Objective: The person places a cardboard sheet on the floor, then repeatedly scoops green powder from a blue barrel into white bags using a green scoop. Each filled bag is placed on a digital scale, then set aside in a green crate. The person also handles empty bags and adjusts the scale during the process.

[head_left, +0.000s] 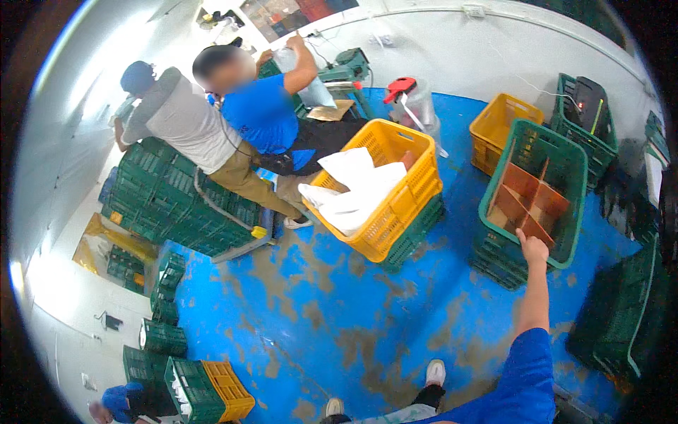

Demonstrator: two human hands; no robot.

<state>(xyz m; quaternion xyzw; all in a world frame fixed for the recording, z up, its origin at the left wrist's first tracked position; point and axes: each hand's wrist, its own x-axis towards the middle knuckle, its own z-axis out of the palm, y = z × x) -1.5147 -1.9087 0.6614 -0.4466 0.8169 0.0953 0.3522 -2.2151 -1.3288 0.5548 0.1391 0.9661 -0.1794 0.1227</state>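
My right hand [534, 250] is at the near rim of a green plastic crate [580, 185], its fingers closed over the edge. One finger points in toward the brown divider panels [520, 182], which cross inside the crate and split it into compartments. This crate rests on another green one. My right arm reaches forward in a blue sleeve. My left hand is out of view.
Left of the green crate, a yellow crate [395, 230] holding white bags [364, 189] sits on a green one. Another yellow crate [487, 145] stands behind. Two people [261, 113] work at the back left, beside stacked green crates [176, 198]. The blue floor [318, 339] is worn.
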